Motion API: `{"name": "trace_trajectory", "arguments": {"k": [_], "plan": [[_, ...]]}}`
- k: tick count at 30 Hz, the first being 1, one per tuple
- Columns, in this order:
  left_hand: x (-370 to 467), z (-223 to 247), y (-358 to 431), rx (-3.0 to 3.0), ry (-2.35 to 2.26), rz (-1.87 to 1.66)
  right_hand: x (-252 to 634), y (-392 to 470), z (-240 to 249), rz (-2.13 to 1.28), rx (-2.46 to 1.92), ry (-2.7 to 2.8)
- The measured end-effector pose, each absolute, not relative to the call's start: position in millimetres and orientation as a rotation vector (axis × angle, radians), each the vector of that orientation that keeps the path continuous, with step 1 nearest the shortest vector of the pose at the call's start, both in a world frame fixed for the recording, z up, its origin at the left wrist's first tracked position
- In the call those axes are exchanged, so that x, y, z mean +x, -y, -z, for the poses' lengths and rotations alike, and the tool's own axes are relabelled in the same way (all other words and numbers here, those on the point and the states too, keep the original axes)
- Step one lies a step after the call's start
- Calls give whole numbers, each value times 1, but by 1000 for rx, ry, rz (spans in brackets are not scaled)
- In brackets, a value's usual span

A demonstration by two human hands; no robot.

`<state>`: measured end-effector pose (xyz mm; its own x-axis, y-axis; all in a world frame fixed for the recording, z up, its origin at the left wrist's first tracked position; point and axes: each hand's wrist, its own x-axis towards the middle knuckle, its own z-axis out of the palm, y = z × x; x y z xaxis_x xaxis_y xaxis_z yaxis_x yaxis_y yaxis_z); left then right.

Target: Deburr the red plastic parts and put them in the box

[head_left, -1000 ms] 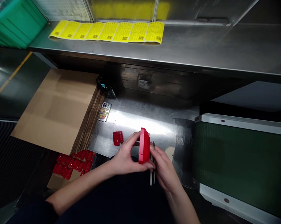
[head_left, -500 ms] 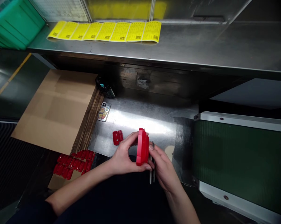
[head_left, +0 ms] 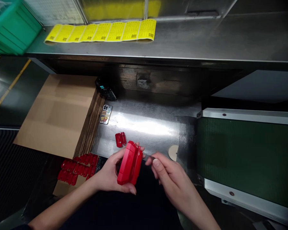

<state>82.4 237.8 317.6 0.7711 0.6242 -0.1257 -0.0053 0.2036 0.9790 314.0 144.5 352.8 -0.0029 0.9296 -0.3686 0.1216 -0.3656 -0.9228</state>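
My left hand point(head_left: 110, 174) is wrapped round a red plastic part point(head_left: 128, 164), a thick piece with bevelled corners and a long groove. It is held tilted above the near edge of the metal bench. To its right, apart from the part, my right hand point(head_left: 169, 174) is closed in a pinch. A small thin tool with a dark tip point(head_left: 151, 157) pokes out between thumb and forefinger; the rest is hidden by the fingers. A second red plastic piece point(head_left: 120, 139) lies on the bench just beyond my left hand.
Stacked cardboard sheets point(head_left: 57, 111) stand left, with a phone point(head_left: 106, 114) and a black object point(head_left: 105, 89) beside them. Several red parts point(head_left: 79, 167) lie in a box below. A green conveyor belt point(head_left: 246, 159) runs right. Yellow labels point(head_left: 101, 32) lie on the shelf point(head_left: 194, 41); a round beige disc point(head_left: 173, 152) is nearby.
My left hand has moved left and down, tipping the red part so its grooved side shows more. My right hand has drawn away from the part, and the tool's thin prongs no longer show below it.
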Motion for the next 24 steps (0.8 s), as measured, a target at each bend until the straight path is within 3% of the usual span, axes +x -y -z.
{"name": "trace_trajectory", "arguments": {"k": [24], "plan": [[84,-322,-226,1071,-331,-316,303,-145,-341,-1223,-1562,951]]}}
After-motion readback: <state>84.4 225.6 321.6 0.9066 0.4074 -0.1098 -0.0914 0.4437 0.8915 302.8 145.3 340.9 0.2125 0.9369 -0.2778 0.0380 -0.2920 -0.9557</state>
